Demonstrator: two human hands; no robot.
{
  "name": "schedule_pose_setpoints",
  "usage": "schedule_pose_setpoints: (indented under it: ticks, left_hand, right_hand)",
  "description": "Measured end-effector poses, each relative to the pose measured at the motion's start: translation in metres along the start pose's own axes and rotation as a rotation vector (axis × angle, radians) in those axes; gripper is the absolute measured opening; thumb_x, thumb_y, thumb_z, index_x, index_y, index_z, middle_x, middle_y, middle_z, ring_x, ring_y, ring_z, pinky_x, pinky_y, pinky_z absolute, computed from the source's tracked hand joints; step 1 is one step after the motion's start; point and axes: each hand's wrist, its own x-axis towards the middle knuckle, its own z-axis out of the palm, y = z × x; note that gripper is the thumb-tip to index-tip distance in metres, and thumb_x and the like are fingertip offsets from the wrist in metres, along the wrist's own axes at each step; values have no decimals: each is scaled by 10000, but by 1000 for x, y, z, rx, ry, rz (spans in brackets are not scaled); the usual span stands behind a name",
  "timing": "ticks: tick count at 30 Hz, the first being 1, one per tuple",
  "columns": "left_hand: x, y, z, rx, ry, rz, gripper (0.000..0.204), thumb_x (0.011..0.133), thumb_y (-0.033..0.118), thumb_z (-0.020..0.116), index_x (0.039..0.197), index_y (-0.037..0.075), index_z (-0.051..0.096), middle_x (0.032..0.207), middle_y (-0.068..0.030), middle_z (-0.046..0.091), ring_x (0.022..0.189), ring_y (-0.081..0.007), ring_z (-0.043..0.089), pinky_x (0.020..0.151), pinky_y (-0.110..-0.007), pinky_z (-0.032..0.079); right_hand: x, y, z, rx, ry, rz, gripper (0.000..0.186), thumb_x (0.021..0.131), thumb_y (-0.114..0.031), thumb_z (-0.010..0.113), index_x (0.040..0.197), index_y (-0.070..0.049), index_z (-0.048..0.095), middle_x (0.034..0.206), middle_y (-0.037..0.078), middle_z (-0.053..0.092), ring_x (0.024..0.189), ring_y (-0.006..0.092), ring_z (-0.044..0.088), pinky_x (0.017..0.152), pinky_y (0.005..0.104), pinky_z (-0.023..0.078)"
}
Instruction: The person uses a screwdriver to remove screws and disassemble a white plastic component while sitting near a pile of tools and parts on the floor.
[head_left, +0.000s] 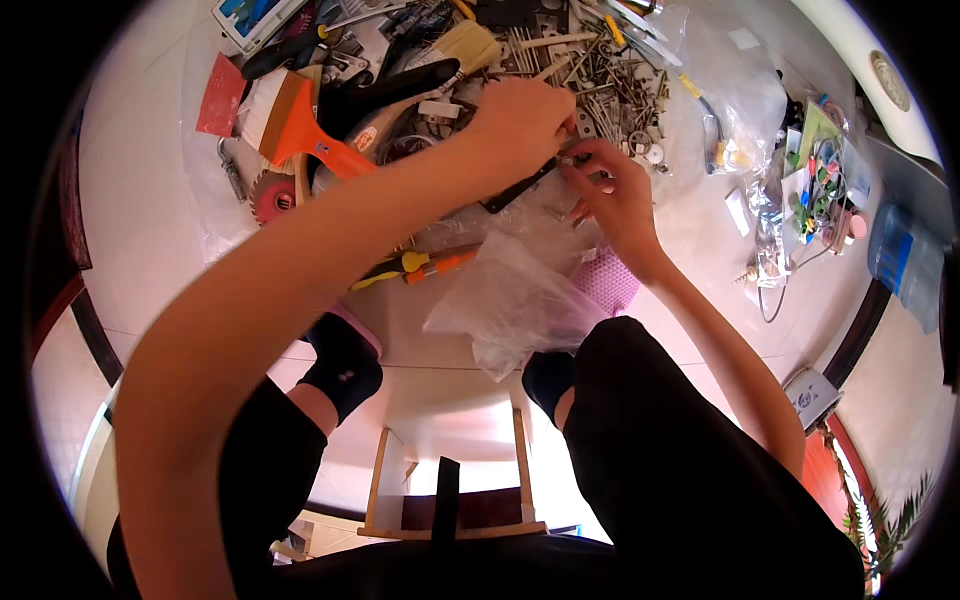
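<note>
My left hand (525,130) reaches into a heap of hardware with its fingers curled closed; what is in them is hidden. Just below and right of it, my right hand (610,200) has thumb and forefinger pinched near a small metal piece too small to name, its other fingers bent. Beneath both hands lies a dark flat bar (510,193). Scattered screws and nails (645,105) lie above my right hand. An orange-handled scraper (310,140) and a paintbrush (460,50) are left of the hands. A crumpled clear bag (500,300) lies below them.
A red saw blade (270,200) and orange-handled tools (435,268) lie in the heap. Bagged parts and cables (810,190) are to the right, with a blue water jug (895,260). My knees frame a small wooden stool (520,460); a pink mesh item (605,280) is under the bag.
</note>
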Motion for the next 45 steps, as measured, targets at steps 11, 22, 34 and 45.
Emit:
schedule_pose_setpoints:
  ticks: [11, 22, 34, 45]
  left_hand:
    - [-2, 8, 0, 162, -120, -110, 108, 737, 195, 645, 817, 140, 692, 749, -43, 662, 740, -259, 639, 643, -390, 488]
    - [-62, 35, -57, 4, 1, 8, 100, 801, 131, 598, 900, 124, 604, 872, -49, 532, 880, -249, 554, 718, -376, 465]
    - [-189, 17, -204, -94, -527, -478, 256, 877, 126, 555, 1123, 64, 528, 1028, -94, 570, 943, -248, 574, 825, -332, 443]
    - [-116, 55, -189, -993, -351, -1154, 390, 903, 217, 524, 1275, 121, 454, 1013, -43, 630, 979, -116, 574, 908, -261, 415]
  right_hand:
    - [9, -2, 10, -51, 125, 40, 145, 815, -80, 658, 947, -36, 620, 700, 57, 605, 454, 110, 556, 422, 249, 412]
    - [-28, -16, -4, 6, 16, 97, 180, 861, -58, 571, 1040, -60, 553, 717, -14, 476, 519, 40, 465, 425, 200, 398]
    - [34, -62, 55, -278, -43, -472, 250, 767, -39, 663, 991, -63, 554, 800, 53, 524, 617, 150, 532, 563, 284, 438]
    - [65, -58, 91, -588, 130, -815, 307, 644, -95, 765, 858, -36, 554, 796, 95, 532, 771, 297, 553, 648, 380, 454]
